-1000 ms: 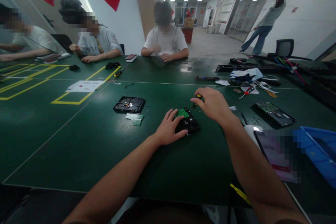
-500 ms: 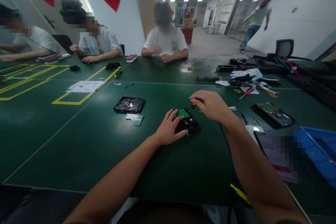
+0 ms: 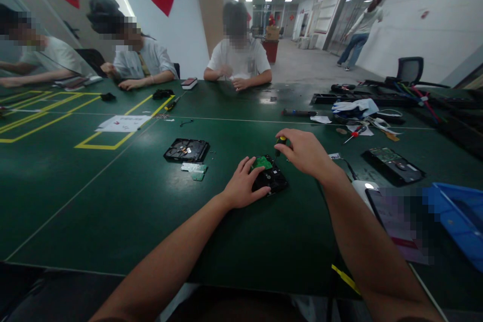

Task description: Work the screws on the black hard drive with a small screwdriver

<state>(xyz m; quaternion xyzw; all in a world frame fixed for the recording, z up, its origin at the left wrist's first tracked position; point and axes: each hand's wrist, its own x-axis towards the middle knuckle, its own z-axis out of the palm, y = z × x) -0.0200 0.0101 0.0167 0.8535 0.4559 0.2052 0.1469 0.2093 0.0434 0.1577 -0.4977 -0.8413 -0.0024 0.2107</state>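
A black hard drive (image 3: 278,181) with a green circuit board (image 3: 263,162) on its upper face lies on the green table. My left hand (image 3: 243,183) rests on its left side, fingers spread and pressing it down. In my right hand (image 3: 302,151) is a screwdriver (image 3: 279,150) with a black and yellow handle, gripped between thumb and fingers. Its shaft points down at the drive beside the board; I cannot tell whether the tip sits in a screw. To the left are another hard drive (image 3: 186,150) and a loose circuit board (image 3: 194,170).
At the right lie a third hard drive (image 3: 394,165), a phone (image 3: 394,221) and a blue bin (image 3: 458,216). Behind them are a red screwdriver (image 3: 353,134), gloves (image 3: 354,108) and cables. Several people sit across the table (image 3: 113,221); another person (image 3: 358,30) walks at the back.
The fingers of my right hand have shifted on the screwdriver, and more of its yellow handle end shows. My left hand and the drive have stayed put. The person at the back has moved.
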